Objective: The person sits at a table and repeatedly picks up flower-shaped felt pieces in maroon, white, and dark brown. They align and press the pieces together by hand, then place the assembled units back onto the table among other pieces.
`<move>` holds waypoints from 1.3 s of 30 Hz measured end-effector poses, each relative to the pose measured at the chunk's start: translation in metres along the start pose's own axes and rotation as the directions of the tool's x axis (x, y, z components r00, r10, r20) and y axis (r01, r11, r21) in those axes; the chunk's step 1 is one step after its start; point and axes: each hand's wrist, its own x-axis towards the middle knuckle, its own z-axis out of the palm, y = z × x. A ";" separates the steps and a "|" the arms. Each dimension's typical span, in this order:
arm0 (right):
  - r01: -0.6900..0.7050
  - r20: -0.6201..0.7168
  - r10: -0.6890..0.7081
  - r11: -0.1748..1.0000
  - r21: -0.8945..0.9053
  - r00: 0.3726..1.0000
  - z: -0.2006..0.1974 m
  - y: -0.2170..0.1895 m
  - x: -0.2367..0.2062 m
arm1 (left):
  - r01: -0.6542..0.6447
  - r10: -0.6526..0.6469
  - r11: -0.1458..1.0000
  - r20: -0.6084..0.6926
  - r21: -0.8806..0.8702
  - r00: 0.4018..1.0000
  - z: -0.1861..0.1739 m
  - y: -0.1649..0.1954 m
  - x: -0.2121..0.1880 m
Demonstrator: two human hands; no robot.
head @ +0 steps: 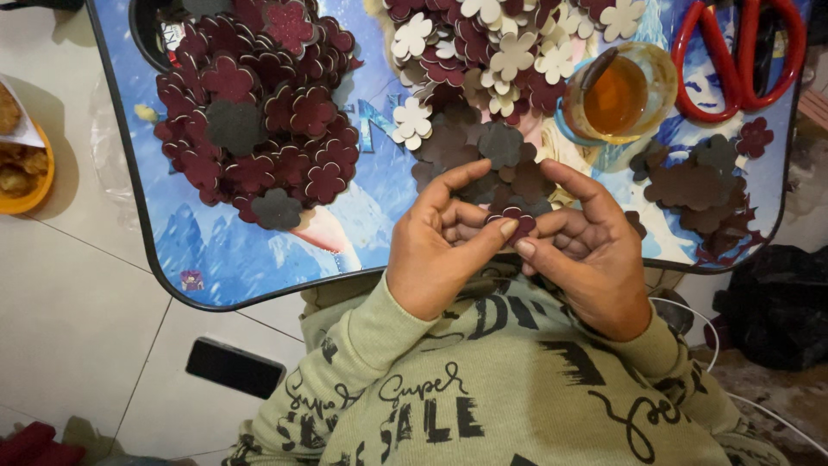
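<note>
Both hands meet at the centre of the frame, just above the near edge of the blue picture-printed table. The left hand and right hand pinch one maroon flower-shaped cutout between thumbs and fingertips. A maroon cutout pile fills the upper left; a glue dish and red scissors sit upper right.

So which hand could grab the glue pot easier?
Probably the right hand: the glue pot sits on its side of the tray, just beyond it. The left hand would have to cross over. Both pinch a flower.
</note>
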 end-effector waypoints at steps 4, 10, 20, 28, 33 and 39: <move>0.057 -0.014 -0.057 0.998 -0.003 0.998 -0.002 0.002 -0.001 | -0.014 0.014 1.000 -0.006 0.023 1.000 0.000 -0.001 0.000; 0.062 0.005 -0.063 0.992 0.111 0.998 -0.002 0.004 0.001 | -0.011 0.011 0.999 -0.011 0.035 1.000 0.001 0.000 0.001; 0.011 -0.077 -0.010 1.000 0.009 0.997 0.004 0.001 0.001 | 0.027 -0.027 1.000 0.013 0.015 1.000 -0.005 0.001 0.000; 0.092 -0.104 -0.080 0.990 0.110 0.991 0.000 0.008 0.002 | 0.053 -0.052 0.998 0.078 -0.013 0.996 -0.009 0.000 -0.002; 0.111 -0.119 -0.093 0.983 0.148 0.988 -0.002 0.012 0.004 | 0.056 -0.058 0.998 0.156 0.020 0.986 -0.011 0.002 -0.003; 0.093 -0.126 -0.076 0.986 0.136 0.989 -0.003 0.011 0.003 | 0.133 -0.140 0.990 0.202 0.046 0.969 -0.013 0.006 -0.005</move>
